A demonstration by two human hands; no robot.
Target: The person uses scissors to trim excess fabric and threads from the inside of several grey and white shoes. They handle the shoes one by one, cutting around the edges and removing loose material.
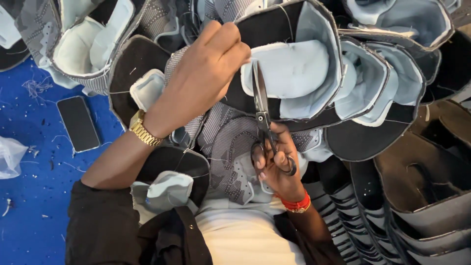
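My left hand [206, 68] is clamped on the black shoe upper [289, 64] held over my lap, my right hand [277, 164] closed through the scissors [262, 113], which should snip close along the edge.

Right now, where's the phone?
In the head view, the black phone lies face up on the blue floor at the left, just beyond the left hand's wrist, near a clear plastic bag.

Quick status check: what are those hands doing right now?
Left hand grips shoe upper. Right hand holds scissors, blades at its edge. Phone lies aside.
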